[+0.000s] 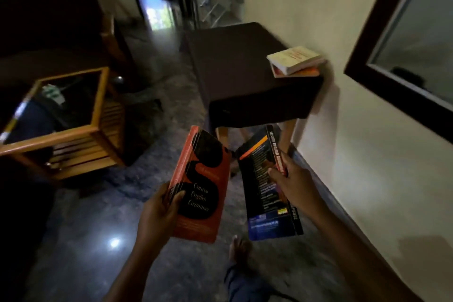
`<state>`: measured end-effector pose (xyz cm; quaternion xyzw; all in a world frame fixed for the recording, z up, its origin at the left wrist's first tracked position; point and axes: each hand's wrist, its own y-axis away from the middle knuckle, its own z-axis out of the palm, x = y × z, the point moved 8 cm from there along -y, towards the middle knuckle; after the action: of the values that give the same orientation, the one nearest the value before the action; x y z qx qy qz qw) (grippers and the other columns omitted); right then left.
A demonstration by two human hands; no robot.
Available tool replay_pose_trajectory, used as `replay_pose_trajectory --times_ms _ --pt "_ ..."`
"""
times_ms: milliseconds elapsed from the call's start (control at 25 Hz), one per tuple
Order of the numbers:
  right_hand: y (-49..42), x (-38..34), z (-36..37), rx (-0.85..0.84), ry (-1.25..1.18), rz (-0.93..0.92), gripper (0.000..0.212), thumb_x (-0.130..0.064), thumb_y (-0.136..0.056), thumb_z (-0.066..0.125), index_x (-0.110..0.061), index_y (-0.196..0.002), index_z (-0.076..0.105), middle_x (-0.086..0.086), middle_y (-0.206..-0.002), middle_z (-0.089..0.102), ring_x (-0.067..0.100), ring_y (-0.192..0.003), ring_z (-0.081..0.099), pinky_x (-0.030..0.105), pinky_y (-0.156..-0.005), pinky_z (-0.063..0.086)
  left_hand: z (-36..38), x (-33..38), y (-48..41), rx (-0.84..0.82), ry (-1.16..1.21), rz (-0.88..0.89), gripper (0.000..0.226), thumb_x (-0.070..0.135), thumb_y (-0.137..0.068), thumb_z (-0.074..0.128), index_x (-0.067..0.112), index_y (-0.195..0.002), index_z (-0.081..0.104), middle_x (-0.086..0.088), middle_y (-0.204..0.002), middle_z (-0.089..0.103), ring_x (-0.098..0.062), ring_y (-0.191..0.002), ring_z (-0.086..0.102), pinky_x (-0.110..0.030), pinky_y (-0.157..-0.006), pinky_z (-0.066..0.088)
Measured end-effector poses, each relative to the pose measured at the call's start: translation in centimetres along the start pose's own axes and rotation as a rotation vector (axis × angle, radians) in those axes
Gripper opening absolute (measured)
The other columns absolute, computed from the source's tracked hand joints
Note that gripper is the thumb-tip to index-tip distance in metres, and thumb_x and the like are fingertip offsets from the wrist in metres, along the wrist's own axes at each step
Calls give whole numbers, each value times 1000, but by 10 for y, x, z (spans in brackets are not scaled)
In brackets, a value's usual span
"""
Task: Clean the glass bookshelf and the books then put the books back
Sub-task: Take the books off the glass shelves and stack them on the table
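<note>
A dim room is shown, with a wooden glass-topped bookshelf [73, 133] at left and two stacked books [295, 60] on a dark brown table [240, 68]. An orange-red paperback [203, 186] is gripped by the left hand [159, 208], a black-and-blue paperback [264, 193] by the right hand [291, 179]. Carrying is judged under way, and a careful setting-down is called for next.

The left hand [159, 211] shows only its thumb; its fingers lie hidden behind the red book [201, 186]. The right hand's [291, 179] fingertips are hidden past the spine of the black book [262, 191], whose small print beside the thumb is too blurred to read. Beyond the fingers, 2 stacked books [294, 59] blur together, the lower mostly covered. Left of the fingers, the glass-topped shelf [61, 136] is cut by the picture's edge.
</note>
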<state>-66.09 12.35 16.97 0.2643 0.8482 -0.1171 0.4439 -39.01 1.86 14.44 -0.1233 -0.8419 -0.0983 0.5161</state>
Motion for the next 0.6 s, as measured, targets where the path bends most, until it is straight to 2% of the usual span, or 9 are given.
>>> replay_pose_trajectory --times_ms 80,160,200,360,440,520,600 --pt "-57 -9 26 -49 -4 2 41 -13 -91 57 -15 -132 49 1 -95 62 18 -87 63 14 -64 43 -7 2 -53 24 17 -25 18 21 -89 59 38 -92 56 11 -82 70 -10 -80 67 -40 -74 56" --pt "-112 -25 33 -47 5 -1 45 -14 -91 58 -17 -135 47 -1 -93 60 21 -89 63 25 -73 47 -4 15 -112 -27 0 -9 11 30 -88 61 32 -98 57 6 -89 69 -17 -86 67 -45 -78 55" --pt "-137 -34 32 -31 9 -2 48 -14 -91 58 -19 -137 45 0 -92 60 22 -89 63 30 -77 49 -1 26 -139 -59 -18 18 17 33 -87 60 27 -102 58 3 -90 68 -18 -87 67 -43 -77 55" --pt "-231 -50 13 39 48 67 53 -20 -91 56 -25 -141 38 8 -109 65 26 -97 63 44 -89 50 38 60 -248 -186 -34 75 16 16 -90 58 15 -106 61 8 -82 67 -2 -74 65 -20 -64 52" --pt "-258 -48 -7 109 85 123 54 -24 -91 56 -24 -142 37 13 -110 64 28 -96 63 43 -87 51 66 78 -285 -263 33 63 20 13 -90 59 11 -109 61 3 -87 69 -9 -80 67 -23 -68 53" --pt "-276 -43 -30 195 99 175 55 -26 -92 56 -25 -143 36 11 -107 64 25 -92 63 34 -82 52 101 101 -326 -352 103 86 26 12 -89 59 12 -115 58 0 -95 67 -17 -89 65 -29 -76 54" --pt "-290 -38 -54 294 114 220 54 -25 -92 55 -26 -143 36 9 -102 64 23 -88 62 28 -76 49 142 129 -369 -454 137 163 33 13 -89 61 17 -121 55 0 -104 66 -18 -96 64 -35 -84 54"
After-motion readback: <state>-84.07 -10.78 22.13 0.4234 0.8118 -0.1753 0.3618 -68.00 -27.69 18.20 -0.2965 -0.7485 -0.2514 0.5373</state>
